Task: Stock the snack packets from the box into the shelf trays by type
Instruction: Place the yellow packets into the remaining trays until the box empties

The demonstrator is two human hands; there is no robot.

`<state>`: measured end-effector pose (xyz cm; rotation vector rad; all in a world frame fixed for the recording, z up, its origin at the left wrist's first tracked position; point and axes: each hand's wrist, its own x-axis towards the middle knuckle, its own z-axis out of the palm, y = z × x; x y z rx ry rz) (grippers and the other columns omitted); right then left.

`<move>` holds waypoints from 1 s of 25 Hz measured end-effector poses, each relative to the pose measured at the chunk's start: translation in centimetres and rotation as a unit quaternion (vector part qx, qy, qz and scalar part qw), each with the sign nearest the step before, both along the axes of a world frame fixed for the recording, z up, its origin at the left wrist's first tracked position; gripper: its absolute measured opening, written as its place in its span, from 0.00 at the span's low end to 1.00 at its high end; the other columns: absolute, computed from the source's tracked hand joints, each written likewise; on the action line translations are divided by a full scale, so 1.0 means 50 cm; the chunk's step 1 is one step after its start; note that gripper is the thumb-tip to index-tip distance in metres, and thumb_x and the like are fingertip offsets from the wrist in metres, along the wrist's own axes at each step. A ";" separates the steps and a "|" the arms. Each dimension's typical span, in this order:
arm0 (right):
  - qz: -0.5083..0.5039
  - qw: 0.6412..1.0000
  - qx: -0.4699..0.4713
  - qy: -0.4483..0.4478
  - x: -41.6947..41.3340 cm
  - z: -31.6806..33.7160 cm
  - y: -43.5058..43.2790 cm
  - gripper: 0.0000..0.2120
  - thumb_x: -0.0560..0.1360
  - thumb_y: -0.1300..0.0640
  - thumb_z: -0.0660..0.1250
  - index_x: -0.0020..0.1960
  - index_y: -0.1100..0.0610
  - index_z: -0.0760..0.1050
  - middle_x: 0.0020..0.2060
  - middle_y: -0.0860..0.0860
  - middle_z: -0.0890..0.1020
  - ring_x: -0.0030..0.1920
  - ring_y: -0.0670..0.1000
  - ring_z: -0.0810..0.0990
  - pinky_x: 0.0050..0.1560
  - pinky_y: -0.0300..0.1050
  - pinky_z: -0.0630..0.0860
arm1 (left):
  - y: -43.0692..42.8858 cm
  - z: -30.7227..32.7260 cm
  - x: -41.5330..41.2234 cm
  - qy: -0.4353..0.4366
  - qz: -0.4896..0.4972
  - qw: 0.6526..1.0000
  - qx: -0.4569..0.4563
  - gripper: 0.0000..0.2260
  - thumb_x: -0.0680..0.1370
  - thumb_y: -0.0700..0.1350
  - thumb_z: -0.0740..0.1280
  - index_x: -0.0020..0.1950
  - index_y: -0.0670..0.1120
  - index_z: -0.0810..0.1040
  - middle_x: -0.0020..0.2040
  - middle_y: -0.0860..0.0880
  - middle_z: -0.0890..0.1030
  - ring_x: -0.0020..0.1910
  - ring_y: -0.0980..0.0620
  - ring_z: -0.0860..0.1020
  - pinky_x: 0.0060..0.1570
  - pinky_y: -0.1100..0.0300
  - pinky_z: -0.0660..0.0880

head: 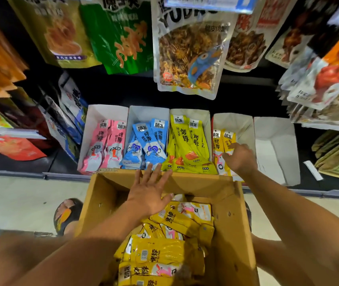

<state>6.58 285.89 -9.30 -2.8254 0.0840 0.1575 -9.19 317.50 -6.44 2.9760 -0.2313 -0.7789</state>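
**Deep-yellow packets going into the fourth tray**

Nearest is the box [236, 213], pushed up against the shelf edge. Its bottom is covered with deep-yellow packets [164, 254] lying loose at mixed angles. The left hand [150, 193] hovers flat over the box's far edge, fingers straight and spread, gripping nothing.

Farther out on the right, the right hand [240, 158] reaches into the fourth tray [241, 124] and lies on the matching stock [227, 139] there. Its fingers bend down onto those packets, but from behind I cannot tell whether they pinch one or only press.

Left of that tray, side by side, are the lemon packets [187, 141], blue packets [148, 141] and pink packets [102, 141], one colour per tray.

The step in hand looks like seating a batch in the fourth tray, and plenty remains in the box. Next, the right hand should square those packets and come away. The left should drop into the box and gather a handful facing one way, gripped firmly since the pouches look slippery, and take it to that same tray
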 end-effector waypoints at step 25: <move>0.258 0.912 0.017 0.318 -0.551 -0.206 0.309 0.18 0.76 0.55 0.66 0.65 0.49 0.77 0.62 0.48 0.81 0.62 0.49 0.79 0.57 0.42 0.75 | 0.269 -0.061 -0.385 -0.157 0.045 0.984 0.066 0.30 0.80 0.64 0.52 0.80 0.53 0.64 0.84 0.48 0.55 0.83 0.43 0.38 0.78 0.37 0.55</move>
